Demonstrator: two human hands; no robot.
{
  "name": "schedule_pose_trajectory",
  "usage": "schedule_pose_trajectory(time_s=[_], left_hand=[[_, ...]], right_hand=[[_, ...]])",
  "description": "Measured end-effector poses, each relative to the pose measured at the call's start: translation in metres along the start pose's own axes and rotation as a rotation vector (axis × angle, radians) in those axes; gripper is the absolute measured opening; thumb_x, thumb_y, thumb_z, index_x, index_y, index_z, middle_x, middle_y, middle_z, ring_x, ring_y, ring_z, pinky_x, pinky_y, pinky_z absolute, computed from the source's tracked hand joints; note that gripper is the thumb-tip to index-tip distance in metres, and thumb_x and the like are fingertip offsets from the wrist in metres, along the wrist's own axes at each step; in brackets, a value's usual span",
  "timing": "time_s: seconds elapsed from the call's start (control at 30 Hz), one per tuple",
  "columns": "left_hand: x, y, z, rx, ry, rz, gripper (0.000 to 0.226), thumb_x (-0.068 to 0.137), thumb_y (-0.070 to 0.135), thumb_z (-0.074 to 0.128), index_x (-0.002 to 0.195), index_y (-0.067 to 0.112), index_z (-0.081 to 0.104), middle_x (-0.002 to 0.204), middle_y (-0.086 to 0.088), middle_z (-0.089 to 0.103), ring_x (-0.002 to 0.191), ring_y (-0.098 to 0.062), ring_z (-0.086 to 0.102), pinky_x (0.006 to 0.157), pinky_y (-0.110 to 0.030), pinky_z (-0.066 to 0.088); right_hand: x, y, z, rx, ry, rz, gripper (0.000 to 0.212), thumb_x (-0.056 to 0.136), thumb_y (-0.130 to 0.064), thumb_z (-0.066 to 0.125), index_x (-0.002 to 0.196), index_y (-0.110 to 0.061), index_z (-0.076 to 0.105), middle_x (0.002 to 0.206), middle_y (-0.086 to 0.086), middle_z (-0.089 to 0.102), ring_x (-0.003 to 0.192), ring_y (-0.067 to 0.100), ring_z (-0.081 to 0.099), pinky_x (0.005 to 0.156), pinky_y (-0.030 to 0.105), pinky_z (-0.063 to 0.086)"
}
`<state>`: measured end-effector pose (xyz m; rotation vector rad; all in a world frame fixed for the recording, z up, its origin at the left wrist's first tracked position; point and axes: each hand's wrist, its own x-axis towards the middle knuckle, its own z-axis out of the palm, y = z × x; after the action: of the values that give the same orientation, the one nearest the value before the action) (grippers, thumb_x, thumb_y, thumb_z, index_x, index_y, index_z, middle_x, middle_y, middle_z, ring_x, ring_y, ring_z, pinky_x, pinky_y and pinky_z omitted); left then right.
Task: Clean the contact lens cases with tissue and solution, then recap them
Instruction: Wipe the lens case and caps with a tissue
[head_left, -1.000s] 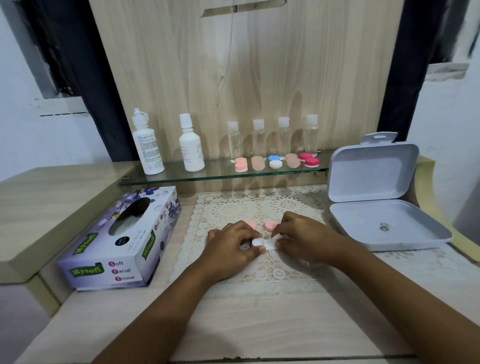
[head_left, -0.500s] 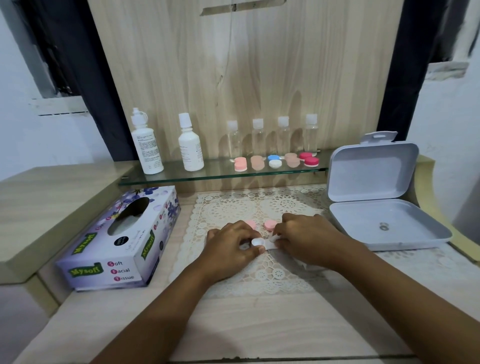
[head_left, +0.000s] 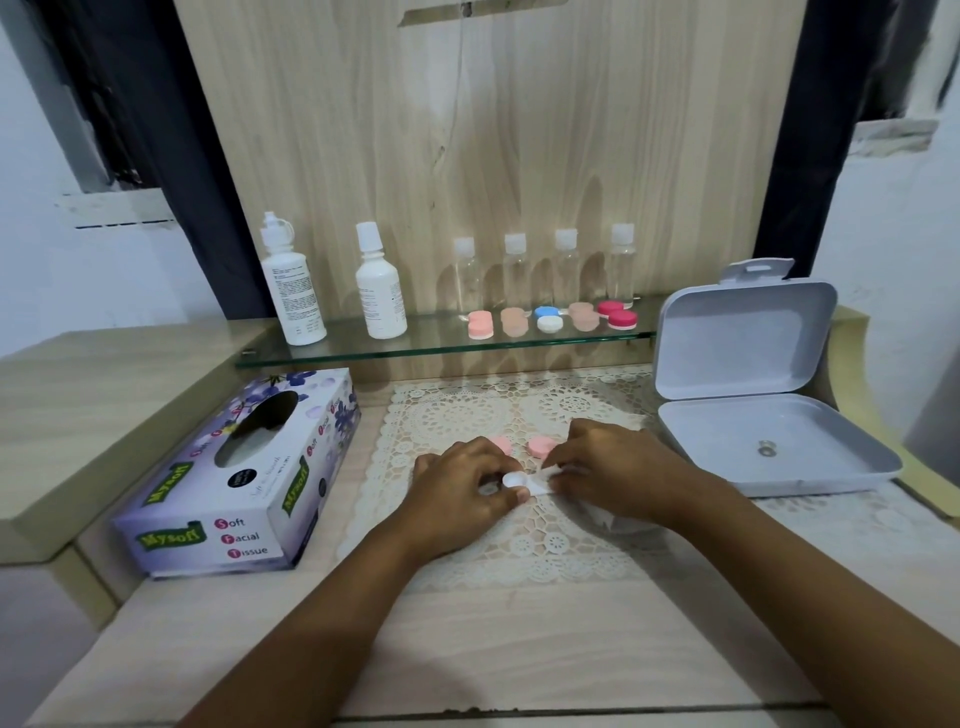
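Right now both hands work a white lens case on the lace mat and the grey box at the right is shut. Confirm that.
Not shut: the head view shows the grey box open, its lid upright. The rest holds.

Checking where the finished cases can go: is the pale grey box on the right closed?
No, the pale grey box is open, its lid standing upright behind the base.

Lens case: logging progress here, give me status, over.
Left hand grips white lens case. Right hand pinches tissue at it. Pink caps off, on lace mat behind hands. Nothing blocking.
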<state>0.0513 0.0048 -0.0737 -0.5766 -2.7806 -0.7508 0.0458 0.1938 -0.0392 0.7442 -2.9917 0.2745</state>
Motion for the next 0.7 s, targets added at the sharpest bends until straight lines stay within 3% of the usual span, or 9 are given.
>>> schedule_pose_trajectory(time_s=[0.13,0.3,0.43,0.53,0.6,0.7], left_hand=[[0.000,0.000,0.000,-0.019,0.002,-0.004,0.022,0.086,0.044,0.059,0.104,0.034,0.067,0.103,0.020,0.055,0.103,-0.001,0.046,0.101,-0.043,0.030],[0.000,0.000,0.000,-0.011,0.001,-0.007,0.023,0.086,0.045,0.059,0.105,0.033,0.066,0.104,0.020,0.054,0.103,-0.001,0.046,0.101,-0.043,0.030],[0.000,0.001,-0.001,-0.022,0.002,-0.012,0.021,0.086,0.045,0.059,0.103,0.034,0.066,0.104,0.020,0.055,0.104,-0.002,0.047,0.101,-0.043,0.029],[0.000,0.001,-0.001,-0.029,0.000,-0.017,0.021,0.086,0.046,0.059,0.102,0.035,0.067,0.103,0.020,0.055,0.104,-0.003,0.048,0.100,-0.044,0.030],[0.000,0.000,-0.001,-0.028,-0.002,-0.018,0.022,0.086,0.046,0.059,0.102,0.035,0.067,0.102,0.020,0.055,0.103,-0.003,0.048,0.100,-0.044,0.031],[-0.001,0.001,0.000,-0.045,0.017,-0.020,0.021,0.085,0.046,0.060,0.101,0.033,0.067,0.099,0.021,0.055,0.103,-0.002,0.048,0.101,-0.043,0.031]], right_hand=[[0.000,-0.001,-0.001,-0.091,0.034,-0.025,0.027,0.093,-0.036,0.045,0.116,-0.031,0.059,0.094,-0.007,0.043,0.087,0.011,0.044,0.074,0.034,0.033],[-0.001,-0.005,0.002,-0.119,0.058,-0.044,0.027,0.095,-0.032,0.040,0.109,-0.019,0.057,0.095,-0.002,0.047,0.095,0.018,0.049,0.069,0.032,0.033],[0.001,-0.006,0.006,-0.014,0.011,0.000,0.023,0.095,-0.031,0.040,0.107,-0.017,0.053,0.094,-0.004,0.042,0.098,0.019,0.047,0.076,0.034,0.034],[-0.001,-0.006,0.011,0.075,0.020,0.040,0.021,0.096,-0.031,0.041,0.111,-0.019,0.050,0.107,-0.004,0.050,0.107,0.018,0.045,0.089,0.039,0.031],[-0.003,-0.005,0.016,0.143,0.069,0.048,0.023,0.095,-0.031,0.042,0.115,-0.021,0.049,0.114,-0.005,0.054,0.109,0.017,0.044,0.088,0.037,0.027],[-0.005,-0.004,0.021,0.232,0.138,0.063,0.014,0.094,-0.033,0.046,0.106,-0.027,0.049,0.099,-0.010,0.055,0.099,0.014,0.046,0.084,0.034,0.026]])
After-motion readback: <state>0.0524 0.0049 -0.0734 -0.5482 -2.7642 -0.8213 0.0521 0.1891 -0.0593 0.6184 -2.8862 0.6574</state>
